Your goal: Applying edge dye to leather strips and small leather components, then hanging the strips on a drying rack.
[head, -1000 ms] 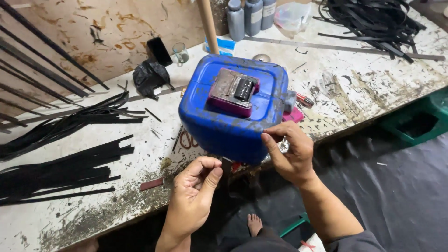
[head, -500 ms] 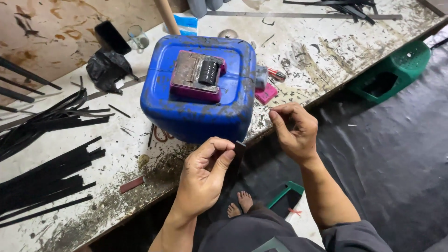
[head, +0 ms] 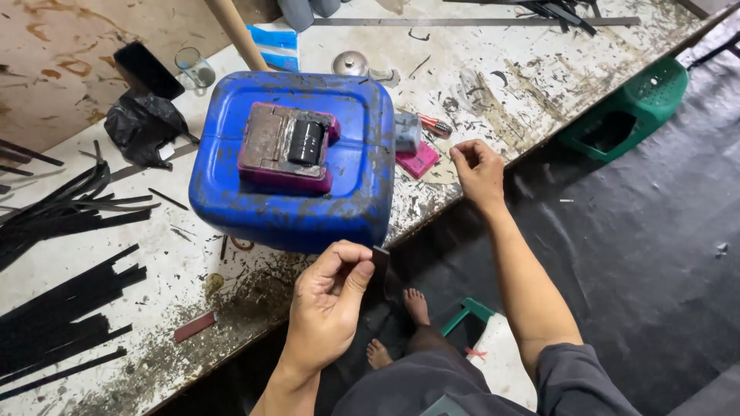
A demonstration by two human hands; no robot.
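My left hand (head: 327, 296) pinches a small black strip piece (head: 380, 263) just below the front edge of a blue plastic jerrycan (head: 362, 185) lying flat on the worktable (head: 493, 92). A magenta and brown block with a black part (head: 287, 146) sits on top of the jerrycan. My right hand (head: 478, 171) is at the table edge to the right of the jerrycan, fingers loosely curled and holding nothing, close to a pink flat piece (head: 417, 160) and a small grey tool with a red tip (head: 420, 125).
Piles of black strips (head: 62, 308) lie at the left. A black bag (head: 142, 127), a dark phone (head: 148, 69), a glass (head: 193, 69), a wooden handle (head: 237, 35) and a metal rule (head: 470, 21) are farther back. A green stool (head: 628, 112) stands right; bare feet (head: 397, 327) below.
My right hand has let go near the jerrycan's corner and moved up and right to the table edge. My left hand stays pinched on the black piece. The view shifted.
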